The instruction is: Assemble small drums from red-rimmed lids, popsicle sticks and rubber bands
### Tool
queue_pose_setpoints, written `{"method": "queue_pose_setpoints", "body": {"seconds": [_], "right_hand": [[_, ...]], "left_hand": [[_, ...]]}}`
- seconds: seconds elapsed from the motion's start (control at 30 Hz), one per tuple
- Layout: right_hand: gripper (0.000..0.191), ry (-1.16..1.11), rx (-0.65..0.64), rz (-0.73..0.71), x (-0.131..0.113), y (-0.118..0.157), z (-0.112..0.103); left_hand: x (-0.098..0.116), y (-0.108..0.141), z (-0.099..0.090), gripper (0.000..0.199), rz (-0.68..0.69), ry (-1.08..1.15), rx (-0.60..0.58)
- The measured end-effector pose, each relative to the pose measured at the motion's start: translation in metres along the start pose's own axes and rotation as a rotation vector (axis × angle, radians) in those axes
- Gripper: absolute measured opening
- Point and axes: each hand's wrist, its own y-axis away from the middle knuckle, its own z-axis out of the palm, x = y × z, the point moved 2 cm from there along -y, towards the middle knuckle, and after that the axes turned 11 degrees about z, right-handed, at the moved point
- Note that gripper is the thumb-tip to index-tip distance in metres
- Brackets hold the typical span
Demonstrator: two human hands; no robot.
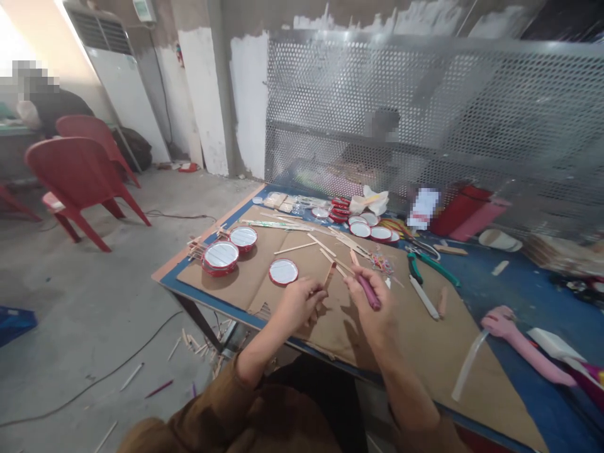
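In the head view, the left hand (302,303) has its grip clamped on one strip (329,275) above the desk (495,302); the right hand (380,318) has its own around one purple handle (368,292). Three white drum faces (284,271) lie leftward, one pair of pliers (416,268) rightward.

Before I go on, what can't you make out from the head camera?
All in the head view:
Lower end of the strip: hidden by the left hand.
Tip of the purple tool in the right hand: too small and blurred.
Colored bits: too small to count.
Blue box: cut off by the left edge.
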Motion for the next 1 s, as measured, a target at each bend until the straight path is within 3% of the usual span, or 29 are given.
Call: {"method": "queue_pose_setpoints", "body": {"seconds": [0.13,0.37,0.53,0.7,1.0], "right_hand": [[0.03,-0.042,-0.056,-0.13,-0.001,-0.024,0.0],[0.026,0.01,0.089,-0.318,0.012,-0.021,0.015],[0.03,-0.002,0.187,-0.259,0.018,-0.027,0.023],[0.028,-0.065,0.273,-0.154,0.027,-0.033,0.024],[0.025,-0.087,0.129,-0.176,0.022,-0.006,0.009]], "left_hand": [[-0.001,0.001,-0.002,0.02,0.138,-0.103,0.069],[-0.009,-0.002,0.001,0.02,-0.03,-0.067,0.013],[-0.009,-0.014,0.004,0.02,-0.106,-0.029,-0.027],[-0.004,-0.027,0.009,0.021,-0.028,0.007,-0.026],[-0.013,-0.019,0.012,0.023,0.065,0.033,-0.046]]}}
